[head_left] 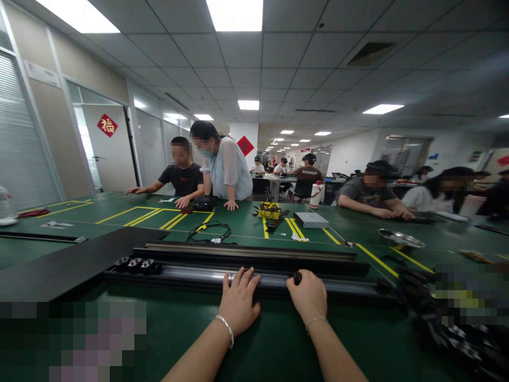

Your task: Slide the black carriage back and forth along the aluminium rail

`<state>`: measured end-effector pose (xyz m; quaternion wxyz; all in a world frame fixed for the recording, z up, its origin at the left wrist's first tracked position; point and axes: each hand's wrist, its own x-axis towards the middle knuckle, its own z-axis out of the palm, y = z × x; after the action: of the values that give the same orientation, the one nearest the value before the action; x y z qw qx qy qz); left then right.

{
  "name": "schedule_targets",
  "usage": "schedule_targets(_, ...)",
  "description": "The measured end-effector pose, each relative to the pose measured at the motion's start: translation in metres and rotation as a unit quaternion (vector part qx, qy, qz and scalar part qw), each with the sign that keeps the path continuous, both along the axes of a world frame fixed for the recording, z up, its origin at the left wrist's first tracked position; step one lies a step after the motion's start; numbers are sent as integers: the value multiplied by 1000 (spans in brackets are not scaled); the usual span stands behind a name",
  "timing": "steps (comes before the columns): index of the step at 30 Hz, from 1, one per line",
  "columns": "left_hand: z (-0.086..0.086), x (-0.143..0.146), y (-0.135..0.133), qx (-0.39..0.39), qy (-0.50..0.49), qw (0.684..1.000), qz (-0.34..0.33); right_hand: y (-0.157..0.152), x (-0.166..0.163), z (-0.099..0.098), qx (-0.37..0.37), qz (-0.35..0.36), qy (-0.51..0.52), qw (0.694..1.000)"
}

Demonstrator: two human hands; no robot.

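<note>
A long black metal rail (191, 276) lies across the green table (254, 350) in front of me, with a second rail (246, 250) just behind it. My left hand (238, 301) rests on the near rail with its fingers stretched flat on top. My right hand (308, 296) is closed beside it, pinching a small black knob (297, 277) on the rail. Both wrists wear thin bracelets. A cluster of small black and white parts (135, 263) sits at the rail's left end.
A dark flat panel (67, 262) lies at the left. Further back are a black cable (210, 232), a yellow device (269, 210), a grey box (310, 219) and a metal tray (400, 239). Several people work across the table and at the right.
</note>
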<state>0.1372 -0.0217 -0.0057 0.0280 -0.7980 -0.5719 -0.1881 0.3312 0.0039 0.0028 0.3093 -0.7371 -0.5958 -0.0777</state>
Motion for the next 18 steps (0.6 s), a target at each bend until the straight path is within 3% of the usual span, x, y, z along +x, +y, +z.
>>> schedule_targets(18,2,0,-1,-5,5,1000,6,-3,-1,4,8,8,6,1000)
